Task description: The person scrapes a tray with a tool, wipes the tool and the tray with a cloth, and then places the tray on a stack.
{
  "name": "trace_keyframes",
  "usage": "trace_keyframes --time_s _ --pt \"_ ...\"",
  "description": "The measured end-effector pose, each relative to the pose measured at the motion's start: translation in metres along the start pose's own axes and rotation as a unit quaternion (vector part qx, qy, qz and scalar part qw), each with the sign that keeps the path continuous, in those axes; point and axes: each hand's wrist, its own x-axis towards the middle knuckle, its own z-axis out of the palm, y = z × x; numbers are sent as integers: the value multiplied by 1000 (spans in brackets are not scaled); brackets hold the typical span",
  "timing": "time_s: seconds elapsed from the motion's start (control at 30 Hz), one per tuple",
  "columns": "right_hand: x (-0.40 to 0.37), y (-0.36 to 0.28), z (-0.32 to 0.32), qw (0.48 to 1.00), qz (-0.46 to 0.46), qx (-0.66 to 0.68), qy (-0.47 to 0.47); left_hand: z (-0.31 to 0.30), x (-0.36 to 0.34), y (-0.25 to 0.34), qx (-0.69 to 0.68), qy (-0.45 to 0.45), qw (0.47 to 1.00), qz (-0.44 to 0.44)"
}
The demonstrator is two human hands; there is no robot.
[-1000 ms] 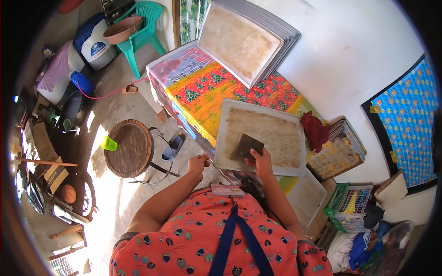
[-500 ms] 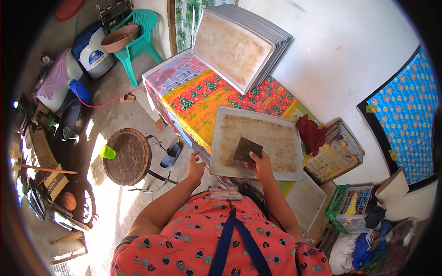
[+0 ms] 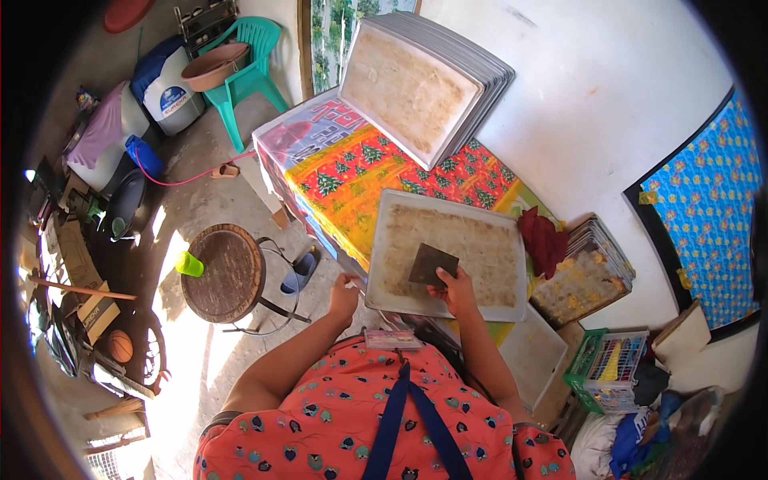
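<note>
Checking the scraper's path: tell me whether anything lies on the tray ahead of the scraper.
Nothing visible blocks it. The right hand holds the scraper against the tray, and the surface beyond it shows only a thin brownish crust. The red cloth lies beside the tray's right edge, not on its surface.

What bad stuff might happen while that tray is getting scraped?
The tray seems to poke past the table edge, with only the left hand by it, so a hard push might tip it. The scraper in the right hand might slip and cut skin. The leaning trays might slide down.
</note>
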Motion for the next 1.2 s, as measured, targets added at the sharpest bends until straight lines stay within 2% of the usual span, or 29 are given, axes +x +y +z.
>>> trace_keyframes --time_s 0.1,0.2,0.3,0.4,0.5,0.6,0.7,0.8,0.9,1.03,1.13,1.2 --pt "1 0 -1 1000 -1 2 12 -5 0 15 -100 -12 992 -79" --pt "3 0 -4 1000 -3 12 5 -9 1 22 -111 -36 980 -160" --pt "4 0 -5 1000 -7 11 10 -13 4 22 -91 -39 982 -158" --pt "7 3 -7 999 -7 -5 31 -12 -2 22 41 -27 998 -40" --pt "8 2 -16 1000 -14 -5 20 -10 -3 15 -24 -50 998 -32" --pt "8 -8 -39 999 -34 2 40 -11 0 5 -66 -125 981 -129" --pt "4 -24 -71 995 -42 -9 95 -14 4 -7 -59 -153 975 -153" --pt "-3 -40 -111 989 -48 -17 142 -17 -3 9 -83 -169 958 -215" --pt "1 -45 -174 984 -35 -34 172 -17 -10 19 -98 -211 943 -239" --pt "-3 -59 -233 980 -16 -55 190 -12 -13 25 -39 -201 946 -253" --pt "3 -57 -237 968 -5 -84 238 -9 -12 18 -39 -177 955 -235" --pt "23 -42 -203 971 -26 -82 223 -5 -15 23 -67 -158 957 -232"
